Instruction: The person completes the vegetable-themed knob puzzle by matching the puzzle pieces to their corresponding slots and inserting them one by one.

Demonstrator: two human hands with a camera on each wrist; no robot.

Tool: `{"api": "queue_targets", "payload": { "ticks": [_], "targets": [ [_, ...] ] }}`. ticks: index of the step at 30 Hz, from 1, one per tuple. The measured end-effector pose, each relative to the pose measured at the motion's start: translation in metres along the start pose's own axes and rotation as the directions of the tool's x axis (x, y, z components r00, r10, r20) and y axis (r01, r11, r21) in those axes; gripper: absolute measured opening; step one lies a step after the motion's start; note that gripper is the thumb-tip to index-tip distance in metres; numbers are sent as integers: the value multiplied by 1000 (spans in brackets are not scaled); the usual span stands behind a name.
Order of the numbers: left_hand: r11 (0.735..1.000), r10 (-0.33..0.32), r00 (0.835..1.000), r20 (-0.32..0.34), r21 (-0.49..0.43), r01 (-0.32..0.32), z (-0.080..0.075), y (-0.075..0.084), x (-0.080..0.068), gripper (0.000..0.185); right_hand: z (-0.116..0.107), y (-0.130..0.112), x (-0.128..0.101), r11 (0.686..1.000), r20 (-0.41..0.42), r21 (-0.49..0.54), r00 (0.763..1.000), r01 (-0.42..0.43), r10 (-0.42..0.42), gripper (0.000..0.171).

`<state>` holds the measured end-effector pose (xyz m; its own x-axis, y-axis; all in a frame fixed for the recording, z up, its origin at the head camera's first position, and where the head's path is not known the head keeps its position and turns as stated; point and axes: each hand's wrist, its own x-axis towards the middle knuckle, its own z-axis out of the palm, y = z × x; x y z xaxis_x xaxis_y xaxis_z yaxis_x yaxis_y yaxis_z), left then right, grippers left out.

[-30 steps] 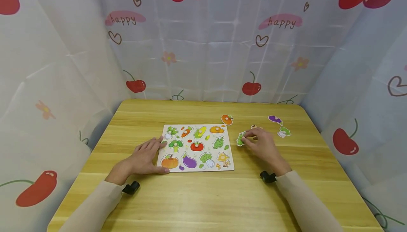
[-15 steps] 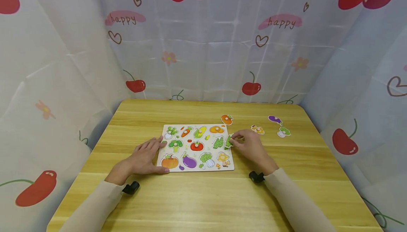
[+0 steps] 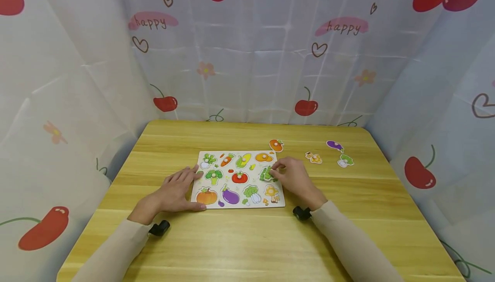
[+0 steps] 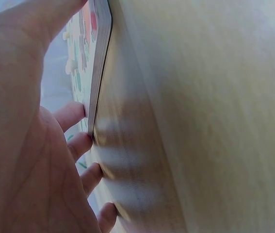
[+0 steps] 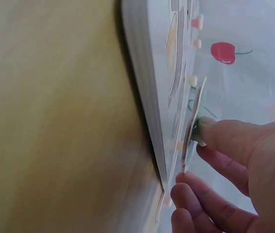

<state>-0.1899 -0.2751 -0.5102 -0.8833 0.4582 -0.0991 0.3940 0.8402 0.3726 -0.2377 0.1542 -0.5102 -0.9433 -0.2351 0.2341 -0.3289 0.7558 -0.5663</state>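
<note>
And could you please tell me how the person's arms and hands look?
Each arm has a long, plain beige fabric sleeve, with a small black device near the cuff. The left hand and right hand are bare.

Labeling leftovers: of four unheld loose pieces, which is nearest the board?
The orange pumpkin piece, at the back right corner of the board; the mushroom piece, eggplant piece and leafy-green piece lie farther right.

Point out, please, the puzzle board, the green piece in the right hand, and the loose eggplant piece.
Puzzle board (image 3: pixel 251 176), head view: bare central patch.
Green piece (image 5: pixel 194 119), right wrist view: thin edge.
Loose eggplant piece (image 3: pixel 332 144), head view: purple body.
</note>
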Motion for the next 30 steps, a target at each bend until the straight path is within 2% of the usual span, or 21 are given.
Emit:
{"api": "queue_targets", "payload": {
  "ticks": [11, 30],
  "targets": [
    [1000, 0, 1000, 2, -6, 0, 0, -1, 0, 121, 8, -12, 8, 999, 45, -34, 998, -43, 45, 8],
    [1000, 5, 1000, -11, -8, -5, 1, -2, 1, 121, 16, -16, 10, 995, 34, -81, 998, -53, 56, 13]
  ]
}}
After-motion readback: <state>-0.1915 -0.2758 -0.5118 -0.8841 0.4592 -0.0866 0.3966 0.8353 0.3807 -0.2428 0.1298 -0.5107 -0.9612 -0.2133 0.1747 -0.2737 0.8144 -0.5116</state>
